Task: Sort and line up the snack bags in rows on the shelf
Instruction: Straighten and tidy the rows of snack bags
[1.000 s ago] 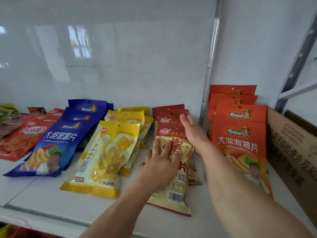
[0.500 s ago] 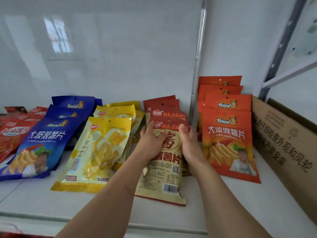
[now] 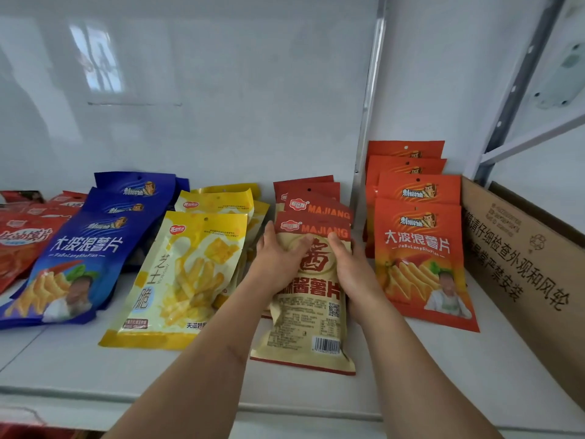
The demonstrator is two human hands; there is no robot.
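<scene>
Holding the front Majiang bag [image 3: 308,299] by both its long edges, your hands sit on its upper half. Your left hand [image 3: 278,258] curls round the left edge, thumb across the printed face; your right hand [image 3: 349,264] grips the right edge the same way, thumb on the front just under the red header. The bag lies flat on the shelf [image 3: 411,369], tan with a red top band, barcode end toward you, its lower edge near the shelf's front.

Behind it, more Majiang bags [image 3: 311,198] overlap like tiles toward the back wall [image 3: 205,106], their red headers showing one above another. Your bag's header lies just below the next one's header.

To the right, past a metal upright [image 3: 367,122], a row of orange bags [image 3: 418,248] lies overlapped in the same way, the front one close beside your right hand. A cardboard box [image 3: 522,264] with black print stands against the right end of that row.

To the left, a row of yellow bags [image 3: 190,274] lies slightly askew, its front bag touching your left forearm. Further left is a row of blue bags [image 3: 85,248], tilted to the left, and at the frame's edge a pile of red bags [image 3: 22,245], partly cut off.
</scene>
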